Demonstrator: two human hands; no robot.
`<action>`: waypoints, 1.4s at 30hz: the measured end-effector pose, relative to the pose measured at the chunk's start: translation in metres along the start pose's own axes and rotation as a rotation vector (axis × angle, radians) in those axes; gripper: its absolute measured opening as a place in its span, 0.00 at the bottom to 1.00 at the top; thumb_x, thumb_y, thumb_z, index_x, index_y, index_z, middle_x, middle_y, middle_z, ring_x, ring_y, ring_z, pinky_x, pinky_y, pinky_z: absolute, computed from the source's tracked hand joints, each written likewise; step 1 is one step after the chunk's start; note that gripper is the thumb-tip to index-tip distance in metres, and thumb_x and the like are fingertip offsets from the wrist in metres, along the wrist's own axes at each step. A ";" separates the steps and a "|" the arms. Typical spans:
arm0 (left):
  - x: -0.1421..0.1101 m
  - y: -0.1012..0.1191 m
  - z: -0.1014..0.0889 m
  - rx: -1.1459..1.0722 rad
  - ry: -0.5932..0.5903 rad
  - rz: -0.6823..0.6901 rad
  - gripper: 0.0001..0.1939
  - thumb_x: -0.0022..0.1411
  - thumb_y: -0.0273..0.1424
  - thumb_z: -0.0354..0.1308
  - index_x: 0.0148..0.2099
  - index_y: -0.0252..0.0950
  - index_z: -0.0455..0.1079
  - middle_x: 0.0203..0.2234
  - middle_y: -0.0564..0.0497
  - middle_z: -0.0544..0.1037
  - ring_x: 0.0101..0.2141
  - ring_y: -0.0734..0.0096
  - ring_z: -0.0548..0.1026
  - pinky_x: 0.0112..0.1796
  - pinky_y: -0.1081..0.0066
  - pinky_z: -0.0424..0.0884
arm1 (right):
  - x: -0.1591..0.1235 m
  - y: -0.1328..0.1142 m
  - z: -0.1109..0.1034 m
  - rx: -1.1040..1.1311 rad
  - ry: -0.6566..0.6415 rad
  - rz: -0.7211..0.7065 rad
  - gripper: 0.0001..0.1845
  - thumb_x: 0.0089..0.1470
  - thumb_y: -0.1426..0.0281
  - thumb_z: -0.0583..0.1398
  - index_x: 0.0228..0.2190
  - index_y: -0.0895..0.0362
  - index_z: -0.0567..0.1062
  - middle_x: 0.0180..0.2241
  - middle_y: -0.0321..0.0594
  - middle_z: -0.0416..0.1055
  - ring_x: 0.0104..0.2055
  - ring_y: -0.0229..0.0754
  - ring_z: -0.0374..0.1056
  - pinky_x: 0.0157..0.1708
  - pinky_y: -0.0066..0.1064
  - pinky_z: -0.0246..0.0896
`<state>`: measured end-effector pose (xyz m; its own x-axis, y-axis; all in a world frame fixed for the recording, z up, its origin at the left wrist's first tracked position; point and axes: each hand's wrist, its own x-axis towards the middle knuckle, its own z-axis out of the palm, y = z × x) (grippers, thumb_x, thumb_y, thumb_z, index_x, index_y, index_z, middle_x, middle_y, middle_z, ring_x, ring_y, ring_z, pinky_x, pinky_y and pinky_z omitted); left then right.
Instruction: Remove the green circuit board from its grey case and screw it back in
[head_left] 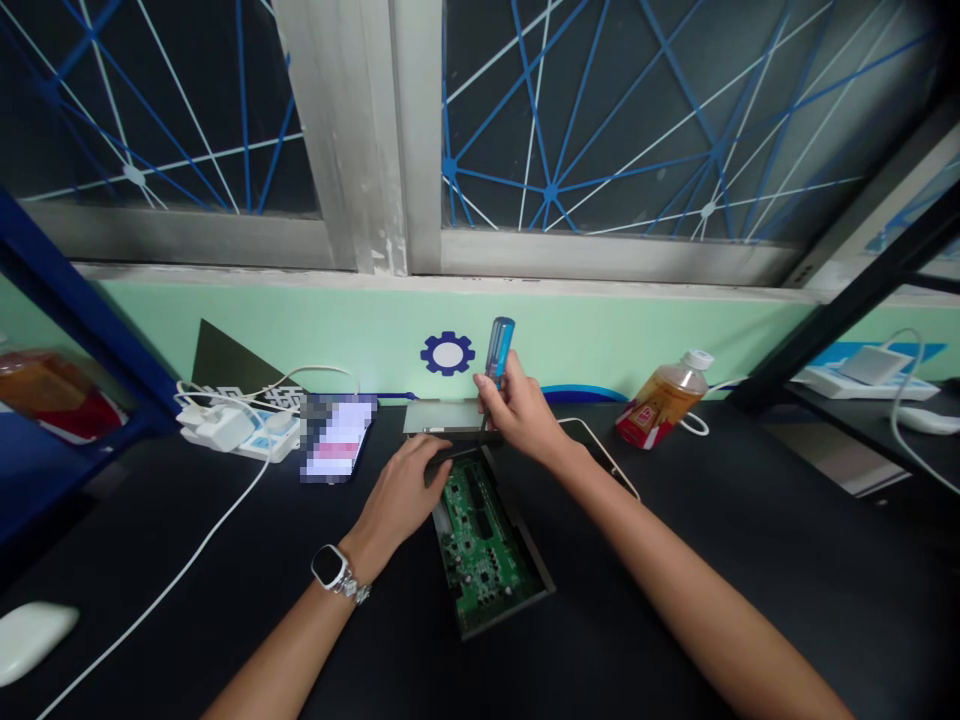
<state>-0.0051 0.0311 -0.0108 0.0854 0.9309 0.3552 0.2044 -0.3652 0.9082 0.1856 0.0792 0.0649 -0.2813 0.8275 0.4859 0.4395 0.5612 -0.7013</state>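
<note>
Workpiece position: the shallow, open-topped dark metal casing (523,525) lies near the middle of the black desk (247,560), its long sides running from the far edge toward the near edge. The bare green printed circuit board (484,560) sits inside it, face up. A pale, flat rectangular panel (439,416) is located beyond the casing, at the desk's far edge.

CAUTION: The screwdriver with the translucent blue handle (498,352) and thin metal shaft could slip if its tip is poorly seated or loaded sideways. A slip toward the near edge could scratch the exposed board or damage its components; a slip toward the left edge could strike the left hand (401,488). The casing could also turn under torque if the left hand bears on it too lightly. Tip contact cannot be confirmed in this view.

Hand pose: the right hand (523,408) is raised above the casing's far end, with the forearm entering from the desk's near right. Its thumb and curled fingers pinch the lower handle, which stands nearly upright. The left hand lies low, palm down, at the casing's far left corner. Its thumb and forefinger are parted around that corner; whether they press on the metal cannot be told.
</note>
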 end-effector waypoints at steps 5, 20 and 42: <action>0.015 0.009 0.030 -0.012 -0.010 0.028 0.11 0.53 0.28 0.69 0.41 0.41 0.78 0.36 0.48 0.80 0.38 0.61 0.75 0.47 0.66 0.68 | 0.001 -0.002 -0.003 -0.006 -0.026 0.001 0.12 0.64 0.58 0.54 0.40 0.51 0.59 0.24 0.34 0.73 0.20 0.39 0.67 0.22 0.30 0.55; 0.019 0.002 0.042 0.027 0.003 0.084 0.07 0.63 0.30 0.61 0.42 0.41 0.80 0.38 0.49 0.84 0.40 0.59 0.80 0.46 0.64 0.72 | 0.005 0.001 -0.033 0.371 -0.456 0.189 0.17 0.54 0.66 0.65 0.45 0.56 0.72 0.37 0.41 0.76 0.29 0.39 0.73 0.19 0.26 0.64; 0.022 0.004 0.045 0.031 0.090 0.081 0.05 0.57 0.32 0.67 0.35 0.38 0.75 0.31 0.50 0.81 0.34 0.64 0.79 0.40 0.68 0.72 | 0.005 0.005 -0.025 0.124 -0.266 0.108 0.12 0.52 0.63 0.66 0.26 0.57 0.72 0.20 0.34 0.72 0.19 0.38 0.70 0.22 0.29 0.63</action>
<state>0.0411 0.0495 -0.0092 0.0156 0.8947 0.4464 0.2307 -0.4377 0.8690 0.2077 0.0857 0.0773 -0.4594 0.8485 0.2625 0.3762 0.4536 -0.8079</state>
